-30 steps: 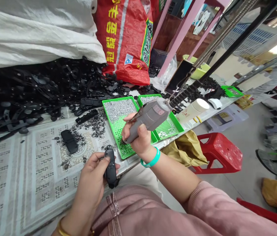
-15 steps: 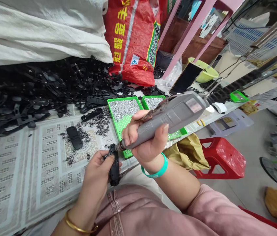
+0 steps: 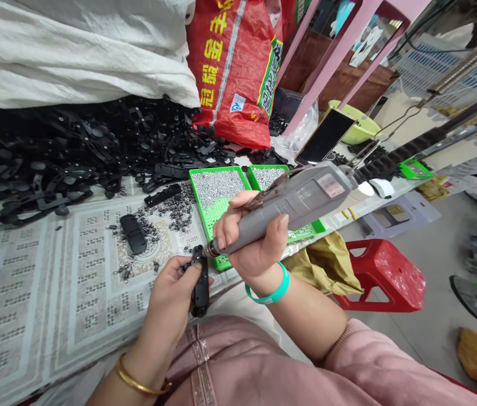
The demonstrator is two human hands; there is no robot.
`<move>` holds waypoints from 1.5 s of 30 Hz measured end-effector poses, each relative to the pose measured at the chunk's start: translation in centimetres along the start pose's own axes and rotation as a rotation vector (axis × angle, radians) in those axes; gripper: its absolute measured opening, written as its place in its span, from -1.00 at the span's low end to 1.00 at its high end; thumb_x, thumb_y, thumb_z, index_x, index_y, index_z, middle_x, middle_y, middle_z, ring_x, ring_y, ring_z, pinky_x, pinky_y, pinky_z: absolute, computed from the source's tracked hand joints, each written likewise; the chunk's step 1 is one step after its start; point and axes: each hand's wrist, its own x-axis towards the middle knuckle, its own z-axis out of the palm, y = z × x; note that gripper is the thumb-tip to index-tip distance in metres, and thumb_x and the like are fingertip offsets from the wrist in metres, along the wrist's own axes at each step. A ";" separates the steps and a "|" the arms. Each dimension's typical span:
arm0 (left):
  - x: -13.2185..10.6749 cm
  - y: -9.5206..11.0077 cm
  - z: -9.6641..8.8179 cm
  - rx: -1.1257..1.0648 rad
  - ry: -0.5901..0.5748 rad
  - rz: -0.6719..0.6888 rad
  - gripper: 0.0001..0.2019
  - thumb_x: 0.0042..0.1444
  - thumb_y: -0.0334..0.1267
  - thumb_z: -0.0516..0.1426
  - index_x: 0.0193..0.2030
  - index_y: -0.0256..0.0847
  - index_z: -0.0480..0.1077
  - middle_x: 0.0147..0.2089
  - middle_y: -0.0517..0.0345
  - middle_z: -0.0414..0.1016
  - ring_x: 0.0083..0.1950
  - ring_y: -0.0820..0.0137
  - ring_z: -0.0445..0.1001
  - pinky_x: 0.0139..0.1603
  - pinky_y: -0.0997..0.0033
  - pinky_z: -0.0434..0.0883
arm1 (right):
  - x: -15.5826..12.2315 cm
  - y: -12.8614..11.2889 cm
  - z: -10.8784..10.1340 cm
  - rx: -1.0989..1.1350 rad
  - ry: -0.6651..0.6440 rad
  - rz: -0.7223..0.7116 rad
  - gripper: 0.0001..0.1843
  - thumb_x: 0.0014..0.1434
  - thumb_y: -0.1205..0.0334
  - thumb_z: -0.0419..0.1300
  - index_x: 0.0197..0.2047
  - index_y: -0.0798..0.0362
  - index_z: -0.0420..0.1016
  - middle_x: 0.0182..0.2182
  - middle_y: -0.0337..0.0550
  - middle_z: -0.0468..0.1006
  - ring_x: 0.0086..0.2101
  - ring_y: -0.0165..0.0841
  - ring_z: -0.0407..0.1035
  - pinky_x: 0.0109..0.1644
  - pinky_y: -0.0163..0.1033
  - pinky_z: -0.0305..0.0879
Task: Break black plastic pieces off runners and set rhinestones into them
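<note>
My left hand [image 3: 175,290] is closed around a long black plastic part [image 3: 200,287], thumb pressed on its upper side. In my right hand [image 3: 255,248] is a grey electric screwdriver [image 3: 289,203], held slantwise with its tip end down to the left. The tip meets the top end of the black part; the exact contact point is too small to make out. Just behind the tool lies a green tray [image 3: 211,211] of small silvery screws, partly covered by my right hand. A second green tray [image 3: 268,175] with screws stands beside it.
Another black part [image 3: 133,234] lies on the patterned table cover [image 3: 52,282] among tiny black pieces [image 3: 181,214]. A heap of black parts [image 3: 95,152] fills the back, near a red sack [image 3: 234,73]. A phone [image 3: 326,135] leans at the back; a red stool [image 3: 386,276] stands right.
The view has shifted slightly, so the table things appear a little further right. Both hands keep their grip, and the screwdriver tip stays at the black part's top end.
</note>
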 end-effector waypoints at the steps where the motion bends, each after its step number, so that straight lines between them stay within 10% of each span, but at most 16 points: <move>1: 0.0 0.0 0.0 0.000 0.001 -0.001 -0.67 -0.22 -0.18 0.26 -0.31 -0.20 0.29 -0.59 0.31 0.40 -0.55 0.43 0.44 -0.58 0.53 0.28 | 0.0 0.0 0.0 -0.037 0.017 0.020 -0.45 0.00 -0.38 -0.04 -0.28 -0.04 0.28 -0.77 -0.42 0.14 -0.77 -0.46 0.11 -0.67 -0.30 0.10; 30: 0.7 -1.1 -0.4 0.018 -0.031 0.107 -0.66 -0.20 -0.11 0.29 -0.33 -0.18 0.29 -0.60 0.30 0.39 -0.60 0.46 0.35 -0.56 0.49 0.29 | -0.9 0.3 -0.9 0.007 -0.316 0.105 -0.47 -0.05 -0.34 0.10 -0.31 -0.02 0.35 -0.71 -0.35 0.23 -0.68 -0.45 0.18 -0.61 -0.31 0.13; 37: 0.5 2.0 -1.1 0.066 -0.033 0.250 -0.65 -0.15 -0.14 0.29 -0.21 -0.16 0.35 -0.46 0.25 0.47 -0.47 0.44 0.43 -0.45 0.48 0.37 | 0.4 -4.5 0.2 -0.317 -0.101 0.087 -0.56 0.01 -0.03 0.26 -0.07 -0.04 0.35 -0.58 -0.35 0.38 -0.60 -0.46 0.26 -0.50 -0.29 0.24; 45: -1.5 5.4 -0.2 -0.047 -0.181 0.487 -0.48 -0.16 -0.28 0.31 0.00 -0.04 0.31 -0.21 0.12 0.52 -0.21 0.29 0.52 -0.23 0.32 0.48 | 1.4 -4.5 -0.1 -0.555 -0.219 0.396 -0.46 -0.11 0.18 0.37 -0.03 0.05 0.36 -0.45 -0.27 0.51 -0.52 -0.47 0.34 -0.45 -0.33 0.27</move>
